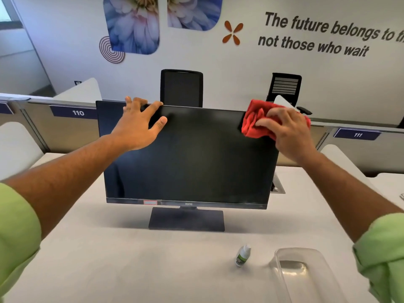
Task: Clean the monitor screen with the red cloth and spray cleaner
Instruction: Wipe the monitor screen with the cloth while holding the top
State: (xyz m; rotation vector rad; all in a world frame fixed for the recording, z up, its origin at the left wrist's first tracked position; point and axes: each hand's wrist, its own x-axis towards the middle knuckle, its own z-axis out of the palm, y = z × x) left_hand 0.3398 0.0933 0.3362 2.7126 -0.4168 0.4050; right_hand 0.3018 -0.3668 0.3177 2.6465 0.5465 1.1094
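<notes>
A flat black monitor (188,158) with a matte, dark screen is stood on a rectangular base on a pale, smooth desk (109,259). Its top edge is gripped by the left hand (140,125), fingers hooked over the back and thumb laid on the screen. A crumpled, soft red cloth (255,121) is pressed against the screen's upper right corner by the right hand (288,132), fingers spread flat over it. A small white spray bottle (242,255) with a green label is stood upright on the desk in front of the monitor, just beside a clear plastic tray (306,274) with rounded corners.
</notes>
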